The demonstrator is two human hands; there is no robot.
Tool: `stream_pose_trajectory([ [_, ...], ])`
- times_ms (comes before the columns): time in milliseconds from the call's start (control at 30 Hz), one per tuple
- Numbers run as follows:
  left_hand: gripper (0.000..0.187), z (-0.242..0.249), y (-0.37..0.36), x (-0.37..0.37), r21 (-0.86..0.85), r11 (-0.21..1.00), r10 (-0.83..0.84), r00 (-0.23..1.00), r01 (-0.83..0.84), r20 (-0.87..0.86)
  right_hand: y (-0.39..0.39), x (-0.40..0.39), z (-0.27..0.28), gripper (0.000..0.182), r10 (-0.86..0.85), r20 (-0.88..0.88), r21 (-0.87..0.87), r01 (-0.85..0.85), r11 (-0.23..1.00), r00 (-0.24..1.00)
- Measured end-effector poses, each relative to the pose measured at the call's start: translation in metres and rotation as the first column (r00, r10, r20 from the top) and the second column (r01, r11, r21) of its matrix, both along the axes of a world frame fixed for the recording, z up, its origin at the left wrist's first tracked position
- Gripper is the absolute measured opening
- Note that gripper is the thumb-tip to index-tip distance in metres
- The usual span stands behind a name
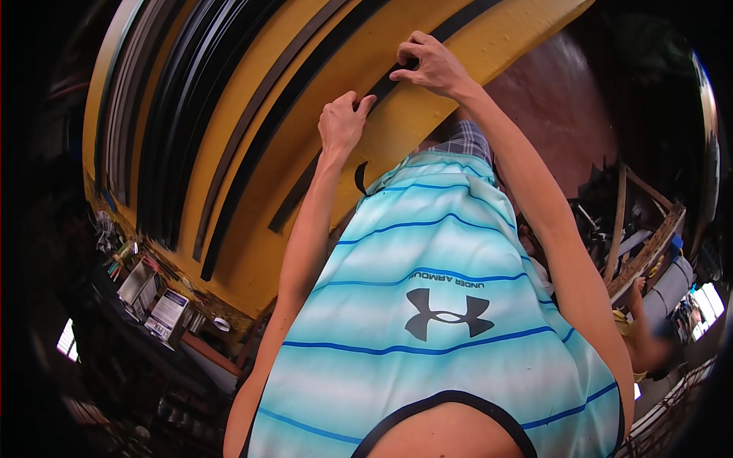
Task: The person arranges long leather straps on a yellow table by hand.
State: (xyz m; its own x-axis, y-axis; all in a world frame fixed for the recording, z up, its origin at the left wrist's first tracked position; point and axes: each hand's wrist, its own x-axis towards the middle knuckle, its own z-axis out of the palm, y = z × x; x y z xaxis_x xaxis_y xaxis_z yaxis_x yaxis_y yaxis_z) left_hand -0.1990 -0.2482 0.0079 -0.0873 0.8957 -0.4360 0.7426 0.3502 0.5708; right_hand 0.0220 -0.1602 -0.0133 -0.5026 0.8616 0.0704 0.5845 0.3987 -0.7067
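Observation:
A narrow dark strip (295, 200) lies diagonally across a yellow table (256, 263) and passes beneath both hands. My left hand (342, 124) is closed on the strip near its middle, thumb and curled fingers together. Farther up the same strip, my right hand (432, 64) has its fingers curled and thumb bent, gripping at its edge. Left of it run a longer black strip (263, 141) and a thin brown strip (239, 130). The fingertips' exact contact is partly hidden.
Bundled black strips (177, 114) and grey-brown strips (124, 114) lie on the table's left part. Papers (166, 314) and small items sit beyond its lower left edge. At the lower right are wooden pieces (647, 253) and another person (643, 340).

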Motion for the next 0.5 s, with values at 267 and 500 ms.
stream_pose_trajectory([
  [267,0.044,0.004,0.003,-0.002,-0.025,1.0,-0.003,1.0,0.003,0.013,-0.008,-0.011,0.014,0.031,0.019,0.109,0.088,-0.029,0.996,0.994],
  [500,0.043,0.009,0.003,-0.001,-0.052,0.999,0.017,1.0,-0.016,0.021,-0.012,-0.018,0.017,0.032,0.012,0.239,0.047,-0.024,0.999,0.971],
])
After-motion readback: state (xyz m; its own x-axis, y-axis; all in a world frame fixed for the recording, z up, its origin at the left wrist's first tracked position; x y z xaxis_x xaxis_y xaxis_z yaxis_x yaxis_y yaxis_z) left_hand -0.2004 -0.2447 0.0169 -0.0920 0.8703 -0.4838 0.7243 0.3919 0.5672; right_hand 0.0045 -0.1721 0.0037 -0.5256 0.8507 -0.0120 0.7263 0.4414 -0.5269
